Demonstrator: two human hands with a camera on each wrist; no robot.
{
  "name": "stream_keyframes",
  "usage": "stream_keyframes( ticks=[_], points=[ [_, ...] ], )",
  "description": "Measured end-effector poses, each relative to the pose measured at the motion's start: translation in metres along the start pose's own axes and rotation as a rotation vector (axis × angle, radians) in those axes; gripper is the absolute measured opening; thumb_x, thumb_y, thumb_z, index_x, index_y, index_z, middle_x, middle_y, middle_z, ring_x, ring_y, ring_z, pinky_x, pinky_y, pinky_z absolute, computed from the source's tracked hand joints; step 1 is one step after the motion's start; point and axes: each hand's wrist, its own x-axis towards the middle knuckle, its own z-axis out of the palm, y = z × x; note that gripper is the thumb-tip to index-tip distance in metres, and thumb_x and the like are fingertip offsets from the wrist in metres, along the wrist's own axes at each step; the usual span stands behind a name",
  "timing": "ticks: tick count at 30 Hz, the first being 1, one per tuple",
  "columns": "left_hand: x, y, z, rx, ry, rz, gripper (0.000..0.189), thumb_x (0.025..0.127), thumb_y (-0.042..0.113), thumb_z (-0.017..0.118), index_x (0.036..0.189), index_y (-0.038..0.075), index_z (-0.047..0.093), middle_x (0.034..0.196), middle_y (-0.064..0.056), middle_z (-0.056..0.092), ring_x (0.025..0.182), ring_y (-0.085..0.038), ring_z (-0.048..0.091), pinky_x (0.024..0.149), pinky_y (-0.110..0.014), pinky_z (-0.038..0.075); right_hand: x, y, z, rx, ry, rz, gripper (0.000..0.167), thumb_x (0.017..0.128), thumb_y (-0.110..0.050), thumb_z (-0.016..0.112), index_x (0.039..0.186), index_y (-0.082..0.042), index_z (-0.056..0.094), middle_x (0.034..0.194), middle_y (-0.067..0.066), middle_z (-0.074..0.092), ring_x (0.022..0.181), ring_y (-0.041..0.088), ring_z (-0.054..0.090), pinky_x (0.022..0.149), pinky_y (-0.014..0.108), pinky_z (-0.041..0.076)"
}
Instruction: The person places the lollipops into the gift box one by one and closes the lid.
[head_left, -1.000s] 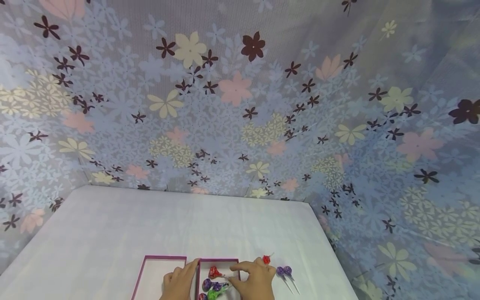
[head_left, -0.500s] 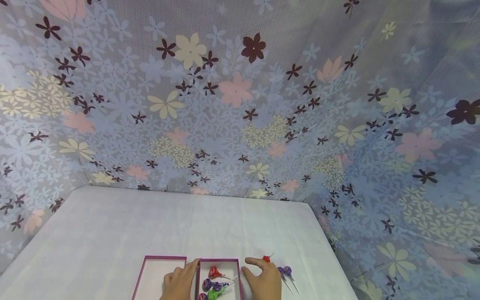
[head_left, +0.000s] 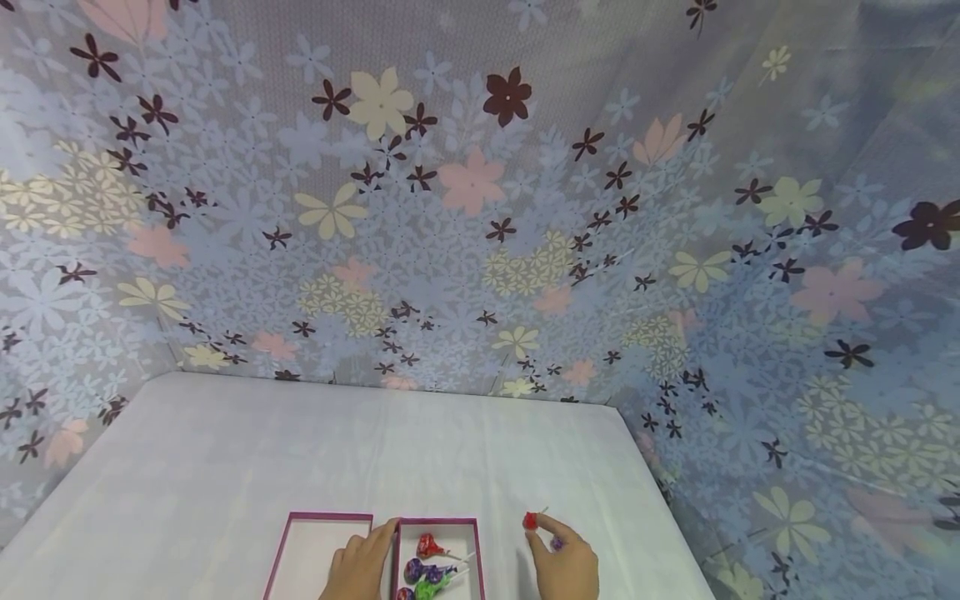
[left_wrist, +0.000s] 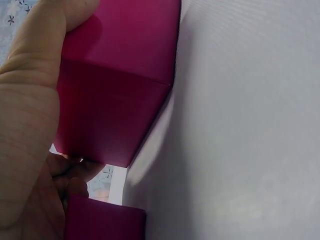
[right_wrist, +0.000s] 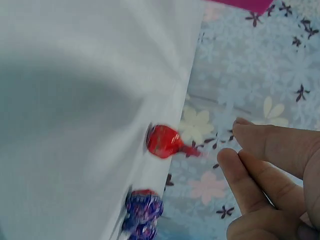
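My left hand (head_left: pixel 356 562) grips the left side of a magenta-edged box (head_left: pixel 438 521), thumb and fingers on its magenta outside (left_wrist: pixel 120 45) in the left wrist view. Inside lie a red lollipop (head_left: pixel 427 546), a purple one (head_left: pixel 414 570), a green one (head_left: pixel 426 588) and part of another at the lower edge. To the right of the box, my right hand (head_left: pixel 567 567) has thumb and forefinger parted close by a loose red lollipop (head_left: pixel 530 521). The right wrist view shows the fingers apart from this red lollipop (right_wrist: pixel 164 141), near its stick.
Another magenta-edged box (head_left: pixel 330 516) stands left of my left hand. Purple lollipops (right_wrist: pixel 144 207) lie beside the loose red one, mostly hidden by my right hand in the head view. White cloth (head_left: pixel 375 450) covers the table, with a flowered curtain (head_left: pixel 420 275) behind.
My right hand has moved from over the box, where it was by a lollipop stick, rightward to the loose red lollipop. The left hand stays on the box.
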Motion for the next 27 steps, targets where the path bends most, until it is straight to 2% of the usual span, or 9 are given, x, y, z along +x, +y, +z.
stream_keyframes(
  ticks=[1, 6, 7, 13, 21, 27],
  points=[
    [0.000, 0.000, 0.000, 0.000, -0.004, -0.002, 0.118, 0.056, 0.064, 0.086, 0.145, -0.002, 0.045, 0.133, -0.015, 0.058, 0.097, -0.027, 0.049, 0.079, -0.046, 0.040, 0.001, 0.002, -0.001, -0.010, -0.004, 0.011, 0.032, 0.078, -0.026, 0.085, 0.108, -0.016, 0.078, 0.105, 0.019, 0.074, 0.096, 0.045, 0.068, 0.079, 0.057, 0.054],
    [0.000, 0.001, 0.001, 0.005, -0.018, -0.013, 0.117, 0.057, 0.065, 0.085, 0.144, -0.002, 0.044, 0.133, -0.015, 0.058, 0.098, -0.027, 0.049, 0.082, -0.050, 0.042, 0.008, 0.013, -0.007, -0.021, -0.052, 0.060, 0.037, 0.082, -0.024, 0.081, 0.116, -0.009, 0.075, 0.111, 0.020, 0.073, 0.109, 0.050, 0.063, 0.090, 0.065, 0.048],
    [0.000, 0.001, 0.001, 0.009, -0.020, -0.015, 0.117, 0.058, 0.065, 0.085, 0.144, -0.002, 0.045, 0.133, -0.015, 0.058, 0.098, -0.028, 0.049, 0.082, -0.050, 0.042, 0.009, 0.016, -0.008, -0.030, -0.053, 0.057, 0.037, 0.083, -0.023, 0.080, 0.117, -0.008, 0.074, 0.117, 0.021, 0.071, 0.115, 0.052, 0.060, 0.093, 0.067, 0.044],
    [0.000, 0.001, 0.002, -0.001, -0.019, -0.021, 0.118, 0.057, 0.067, 0.085, 0.143, -0.002, 0.045, 0.132, -0.015, 0.058, 0.097, -0.027, 0.049, 0.081, -0.049, 0.042, 0.015, 0.028, -0.013, -0.042, -0.085, 0.078, 0.041, 0.085, -0.024, 0.080, 0.120, -0.004, 0.072, 0.117, 0.020, 0.072, 0.116, 0.050, 0.059, 0.096, 0.065, 0.043],
    [0.000, 0.001, 0.001, -0.016, -0.047, -0.029, 0.118, 0.059, 0.068, 0.084, 0.145, -0.002, 0.043, 0.135, -0.016, 0.057, 0.097, -0.026, 0.048, 0.082, -0.050, 0.042, 0.018, 0.040, -0.012, -0.036, -0.123, 0.186, 0.043, 0.083, -0.031, 0.081, 0.119, -0.007, 0.072, 0.118, 0.016, 0.072, 0.118, 0.050, 0.058, 0.097, 0.064, 0.043],
    [-0.001, 0.001, 0.002, -0.019, -0.049, -0.028, 0.118, 0.059, 0.066, 0.085, 0.145, -0.003, 0.043, 0.134, -0.016, 0.057, 0.099, -0.028, 0.049, 0.083, -0.052, 0.042, 0.019, 0.047, -0.011, -0.033, -0.140, 0.199, 0.042, 0.083, -0.029, 0.082, 0.118, -0.008, 0.072, 0.120, 0.017, 0.070, 0.118, 0.050, 0.057, 0.097, 0.063, 0.043]
  ],
)
